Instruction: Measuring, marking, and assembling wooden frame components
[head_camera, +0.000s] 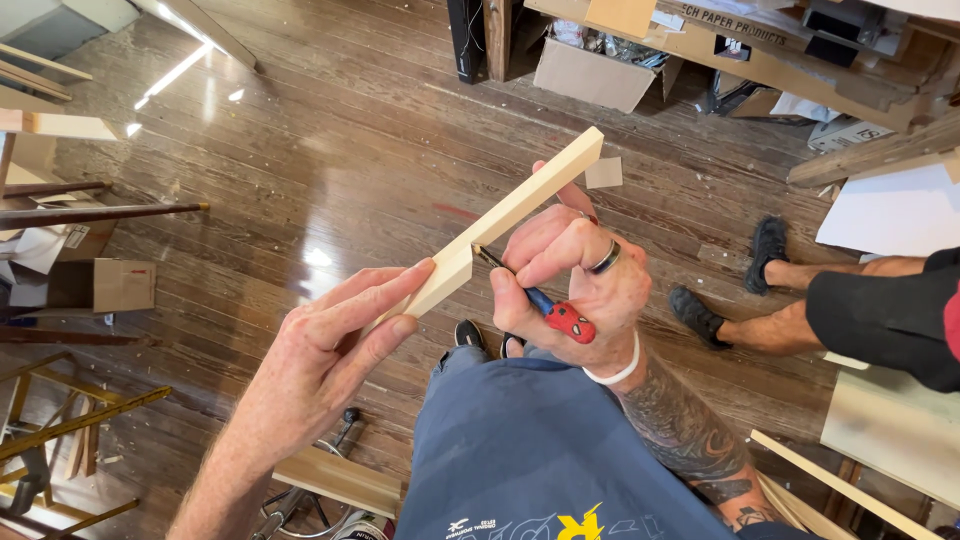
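A pale wooden strip (520, 205) runs diagonally across the middle of the view, above a dark plank floor. My left hand (335, 335) pinches its lower left end between thumb and fingers. My right hand (575, 270) supports the strip from the right side and grips a blue pencil (520, 285) with a red figure on its top. The pencil's tip touches the strip near its lower end. A dark ring sits on one finger and a white band circles the right wrist.
Another person's legs in black sandals (765, 250) stretch in from the right. Cardboard boxes (600, 70) and boards lie at the top right. A small box (120, 285) and wooden frames stand at the left. A wood scrap (603, 172) lies on the floor.
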